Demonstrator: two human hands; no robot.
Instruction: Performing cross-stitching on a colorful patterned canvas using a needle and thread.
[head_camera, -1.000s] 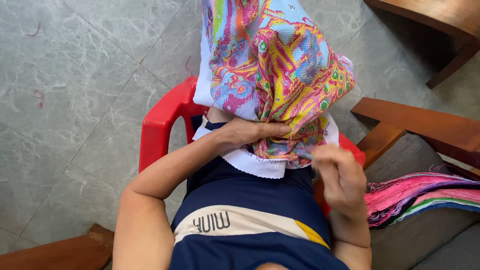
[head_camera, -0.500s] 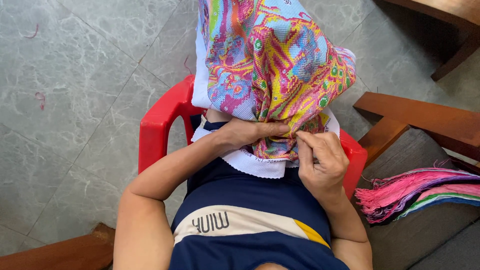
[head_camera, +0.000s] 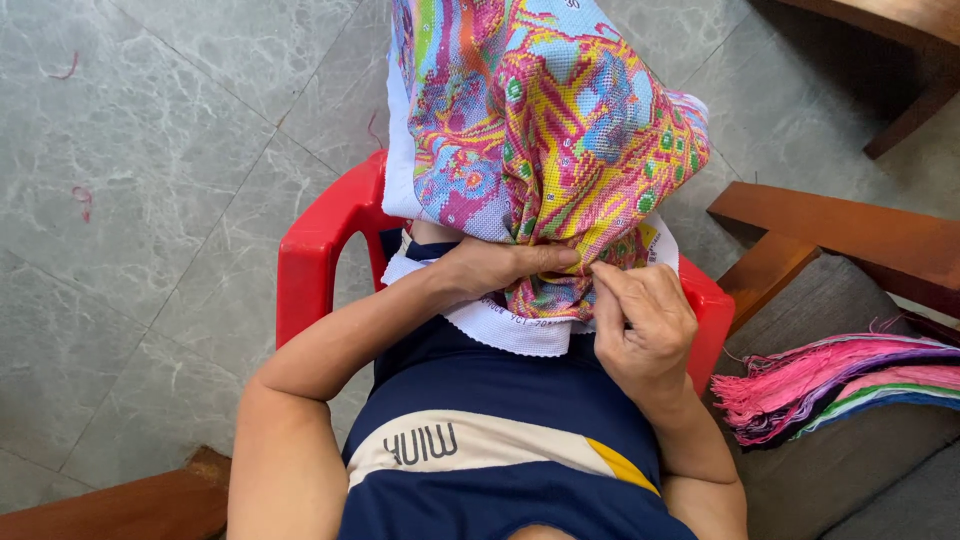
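Two hands meet at the lower edge of a cloth (head_camera: 545, 130), a piece of cross-stitch work thick with pink, yellow, blue and green stitching. It hangs bunched over the person's knees and the front of a red chair (head_camera: 320, 250). Its long axis runs from the top of the view down toward the lap, so the loose lower end points at the person's body. A white unstitched border with a scalloped edge shows along the left side and across the bottom, lying against the dark blue shirt (head_camera: 470, 400).

The left hand (head_camera: 495, 268) comes in from the left and grips the cloth near its lower end, fingers curled over the fabric and thumb stretched along the front. The right hand (head_camera: 640, 325) sits just beside it to the right, fingers drawn together, with thumb and forefinger pinched at the cloth's stitched edge. Whether a needle lies in that pinch is too small to tell. The fingertips of the two hands are nearly touching.

To the right, on a grey cushion (head_camera: 850, 470), lies a bundle of threads (head_camera: 840, 385), mostly pink with green, white and blue strands, its long axis running left to right and its cut ends fanned toward the chair. Wooden armrests (head_camera: 830, 225) stand behind it, and grey tiles (head_camera: 150, 200) cover the floor.
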